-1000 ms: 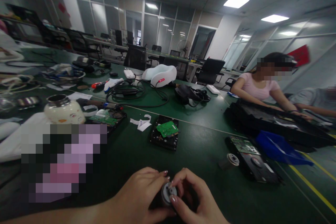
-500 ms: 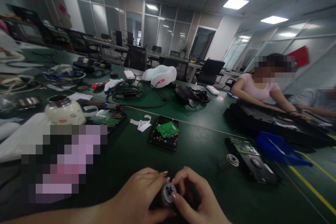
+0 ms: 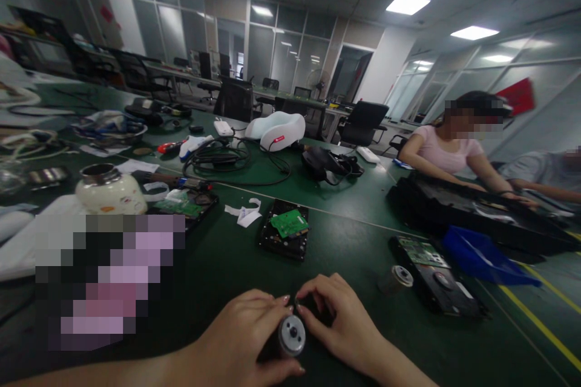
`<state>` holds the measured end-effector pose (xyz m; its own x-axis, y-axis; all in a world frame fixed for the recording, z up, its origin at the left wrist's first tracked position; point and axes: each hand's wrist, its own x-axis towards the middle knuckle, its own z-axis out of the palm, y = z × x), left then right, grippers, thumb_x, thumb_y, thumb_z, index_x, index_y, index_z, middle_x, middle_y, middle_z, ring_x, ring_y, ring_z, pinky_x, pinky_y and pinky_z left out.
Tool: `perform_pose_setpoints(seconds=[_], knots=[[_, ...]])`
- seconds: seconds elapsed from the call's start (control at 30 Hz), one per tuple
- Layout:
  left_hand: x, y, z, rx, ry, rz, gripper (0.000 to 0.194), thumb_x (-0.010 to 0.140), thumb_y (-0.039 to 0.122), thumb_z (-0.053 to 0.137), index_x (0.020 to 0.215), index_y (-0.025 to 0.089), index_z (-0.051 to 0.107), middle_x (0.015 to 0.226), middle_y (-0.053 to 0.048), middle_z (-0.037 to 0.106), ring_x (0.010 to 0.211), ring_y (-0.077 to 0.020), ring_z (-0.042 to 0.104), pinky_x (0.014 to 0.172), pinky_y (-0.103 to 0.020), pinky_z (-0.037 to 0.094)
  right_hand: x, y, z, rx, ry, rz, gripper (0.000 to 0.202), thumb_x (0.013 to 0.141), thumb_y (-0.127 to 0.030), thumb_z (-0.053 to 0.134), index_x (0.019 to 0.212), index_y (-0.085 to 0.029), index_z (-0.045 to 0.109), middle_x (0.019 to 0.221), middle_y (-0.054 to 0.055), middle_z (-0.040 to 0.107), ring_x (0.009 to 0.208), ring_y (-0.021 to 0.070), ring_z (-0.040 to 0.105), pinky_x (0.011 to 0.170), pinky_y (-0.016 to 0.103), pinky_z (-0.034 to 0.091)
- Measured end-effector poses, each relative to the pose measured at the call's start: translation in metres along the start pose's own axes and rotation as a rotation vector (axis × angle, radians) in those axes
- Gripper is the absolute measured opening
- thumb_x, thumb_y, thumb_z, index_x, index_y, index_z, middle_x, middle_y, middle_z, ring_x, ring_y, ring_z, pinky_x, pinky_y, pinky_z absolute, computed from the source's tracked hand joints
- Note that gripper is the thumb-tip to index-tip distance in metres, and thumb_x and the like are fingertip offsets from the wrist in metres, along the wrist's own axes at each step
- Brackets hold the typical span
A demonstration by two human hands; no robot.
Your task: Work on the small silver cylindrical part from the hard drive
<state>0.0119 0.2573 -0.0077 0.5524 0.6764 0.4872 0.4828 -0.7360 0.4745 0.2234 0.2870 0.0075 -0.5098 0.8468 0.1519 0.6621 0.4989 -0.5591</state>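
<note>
At the bottom centre, my left hand is wrapped round a small metal cylinder, whose round end with small holes faces up. Just above and right of the cylinder, my right hand pinches thumb and forefinger on a tiny dark piece, too small to identify. A second metal cylinder lies to the right, beside a black drive with a green board. Beyond my hands is another black drive with a loose green circuit board on top.
On the green table stand a cream jar at left, coiled black cable, a neck pillow and a black strap bundle. A person works at right beside a large black case and blue sheet.
My right hand has moved up and away from the cylinder's end, with a tiny piece between its fingertips. The cylinder's end is now uncovered. My left hand has stayed round it.
</note>
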Motion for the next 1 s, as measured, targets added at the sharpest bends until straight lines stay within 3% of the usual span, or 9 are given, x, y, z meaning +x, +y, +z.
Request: perform_pose_setpoints(seconds=[0.3,0.43,0.67,0.83,1.0], knots=[[0.002,0.000,0.000,-0.009,-0.020,-0.011,0.049,0.072,0.039,0.080,0.109,0.012,0.063,0.101,-0.012,0.075,0.088,-0.0276,0.072,0.083,-0.039,0.058,0.002,-0.003,-0.003,-0.041,-0.012,0.004,0.018,0.086,-0.026,0.063,0.103,-0.022,0.068,0.070,0.000,0.060,0.065,0.0168,0.055,0.065,0.031,0.036],[0.002,0.000,-0.001,0.002,-0.028,-0.013,0.049,0.071,0.039,0.081,0.108,0.011,0.064,0.102,-0.012,0.075,0.089,-0.0279,0.072,0.083,-0.039,0.058,0.004,0.004,0.000,-0.035,-0.016,0.014,0.013,0.086,-0.030,0.066,0.095,-0.024,0.074,0.072,0.001,0.062,0.066,0.0171,0.056,0.067,0.032,0.037],[0.000,-0.002,0.000,-0.017,-0.024,-0.003,0.049,0.071,0.038,0.081,0.109,0.012,0.063,0.104,-0.011,0.074,0.092,-0.0274,0.071,0.086,-0.038,0.057,-0.005,-0.015,-0.004,0.279,0.226,0.058,0.021,0.089,-0.036,0.061,0.089,-0.021,0.074,0.069,0.001,0.055,0.061,0.0156,0.053,0.053,0.025,0.039],[0.001,-0.003,0.002,-0.045,-0.022,0.004,0.044,0.075,0.037,0.078,0.109,0.013,0.062,0.102,-0.011,0.075,0.090,-0.0270,0.071,0.086,-0.039,0.056,-0.013,-0.031,-0.003,0.342,0.136,-0.073,0.016,0.088,-0.033,0.063,0.085,-0.021,0.074,0.068,0.003,0.058,0.062,0.0158,0.054,0.052,0.025,0.041],[0.000,-0.002,0.002,-0.069,-0.026,0.007,0.034,0.081,0.037,0.073,0.104,0.015,0.063,0.096,-0.008,0.075,0.088,-0.0251,0.072,0.086,-0.039,0.055,-0.012,-0.032,-0.002,0.298,0.098,-0.086,0.016,0.088,-0.032,0.061,0.087,-0.022,0.073,0.067,0.002,0.057,0.061,0.0154,0.052,0.053,0.025,0.040]])
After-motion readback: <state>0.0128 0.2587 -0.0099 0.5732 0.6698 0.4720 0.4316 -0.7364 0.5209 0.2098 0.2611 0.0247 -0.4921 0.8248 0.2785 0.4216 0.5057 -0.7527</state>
